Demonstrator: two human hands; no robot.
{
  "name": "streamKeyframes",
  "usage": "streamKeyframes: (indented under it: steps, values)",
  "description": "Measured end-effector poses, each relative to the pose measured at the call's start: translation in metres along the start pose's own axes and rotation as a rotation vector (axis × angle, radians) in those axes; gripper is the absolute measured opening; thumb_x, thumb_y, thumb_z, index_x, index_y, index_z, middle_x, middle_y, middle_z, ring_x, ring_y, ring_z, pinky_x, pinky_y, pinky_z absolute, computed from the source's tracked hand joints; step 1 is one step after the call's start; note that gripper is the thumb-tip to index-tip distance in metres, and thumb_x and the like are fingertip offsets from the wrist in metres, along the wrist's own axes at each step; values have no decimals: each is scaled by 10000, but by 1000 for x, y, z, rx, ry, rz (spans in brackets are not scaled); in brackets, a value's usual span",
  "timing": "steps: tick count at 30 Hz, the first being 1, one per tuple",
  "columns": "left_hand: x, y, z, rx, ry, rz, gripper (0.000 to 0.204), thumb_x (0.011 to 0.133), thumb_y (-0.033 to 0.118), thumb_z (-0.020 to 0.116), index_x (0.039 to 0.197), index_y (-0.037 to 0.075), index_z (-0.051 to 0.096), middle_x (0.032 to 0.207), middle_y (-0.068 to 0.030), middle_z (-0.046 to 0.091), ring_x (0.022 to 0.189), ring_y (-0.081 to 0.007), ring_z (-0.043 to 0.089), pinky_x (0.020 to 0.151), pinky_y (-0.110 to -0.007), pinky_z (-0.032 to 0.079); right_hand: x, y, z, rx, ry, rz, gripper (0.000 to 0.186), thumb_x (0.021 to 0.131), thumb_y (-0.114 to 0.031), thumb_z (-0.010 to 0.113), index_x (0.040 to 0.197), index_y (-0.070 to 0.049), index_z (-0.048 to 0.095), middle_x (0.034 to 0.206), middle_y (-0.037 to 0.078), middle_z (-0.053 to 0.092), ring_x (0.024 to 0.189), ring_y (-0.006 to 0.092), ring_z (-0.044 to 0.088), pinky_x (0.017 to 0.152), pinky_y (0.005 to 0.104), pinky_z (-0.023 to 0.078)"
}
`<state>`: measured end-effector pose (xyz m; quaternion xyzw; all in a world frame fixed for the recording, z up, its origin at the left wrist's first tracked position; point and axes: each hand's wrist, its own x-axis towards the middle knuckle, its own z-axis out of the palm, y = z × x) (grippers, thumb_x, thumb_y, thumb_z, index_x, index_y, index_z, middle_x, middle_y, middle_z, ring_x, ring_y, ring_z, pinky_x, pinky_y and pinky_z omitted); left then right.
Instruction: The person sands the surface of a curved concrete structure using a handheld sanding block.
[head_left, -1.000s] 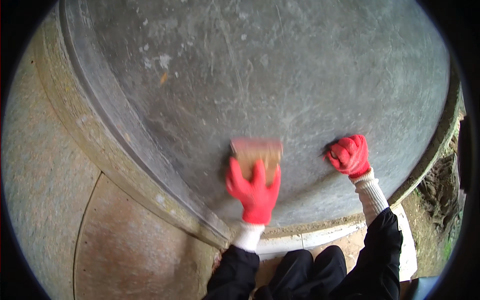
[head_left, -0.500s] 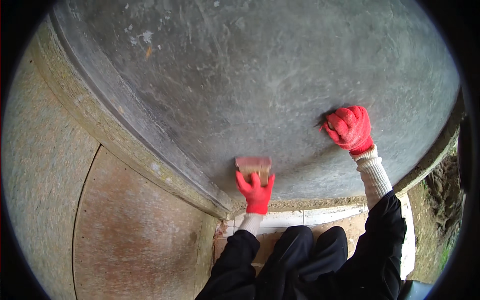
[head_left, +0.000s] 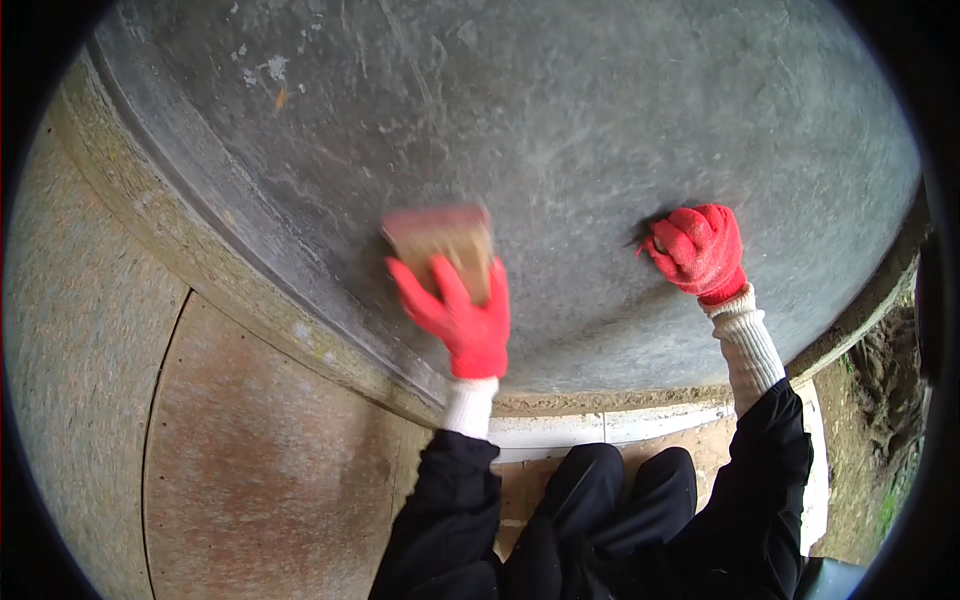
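Note:
My left hand (head_left: 463, 315), in a red glove with a white cuff, grips a flat tan block (head_left: 450, 245) with a reddish far edge. Motion blurs the block, which is against or just over the grey concrete surface (head_left: 560, 130); its exact kind is unclear. Farther right, my right hand (head_left: 697, 250), gloved the same way, is closed in a fist on the same surface. A small bit of something dark and wispy (head_left: 650, 232) shows at the left side of that fist, and the rest of it is hidden by the fingers.
A raised concrete rim (head_left: 250, 285) curves along the left of the grey surface. Beyond it lie brownish boards (head_left: 270, 440). White tiles (head_left: 550, 432) run below the near edge, by my knees (head_left: 590, 480). Bare earth with roots (head_left: 885, 390) is at the right.
My left hand has slid the tan block away from me and to the left across the grey surface. My right hand has hardly moved.

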<state>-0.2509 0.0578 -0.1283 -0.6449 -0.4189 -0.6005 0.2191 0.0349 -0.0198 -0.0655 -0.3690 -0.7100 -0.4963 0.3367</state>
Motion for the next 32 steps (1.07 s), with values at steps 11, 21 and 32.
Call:
streamKeyframes:
  steps: [11, 21, 32]
  values:
    - [2, -14, -19, -29, -52, -88, 836, 830, 243, 750, 1484, 72, 258, 1527, -316, 137, 1340, -500, 273, 1049, -580, 313, 6, -2, -1, 3, 8, -10, 302, 653, -218, 790, 901, -142, 637, 896, 26, 580, 719, 240, 573, 594, 382, 455]
    - [-169, -63, -3, -28, -136, -148, 863, 752, 318, 820, 1397, 63, 306, 1503, -368, 98, 1347, -552, 229, 1062, -591, 295, 23, -18, 10, 35, 67, -7, 306, 639, -205, 792, 892, -146, 630, 885, 22, 577, 710, 237, 566, 587, 380, 445]
    - [28, -42, -19, -23, 76, -89, 930, 822, 280, 752, 1536, 161, 168, 1557, -289, 77, 1411, -479, 174, 1090, -562, 274, 4, -5, 8, -1, -18, -27, 431, 642, -221, 804, 1016, -139, 606, 972, 48, 571, 761, 272, 579, 653, 419, 452]
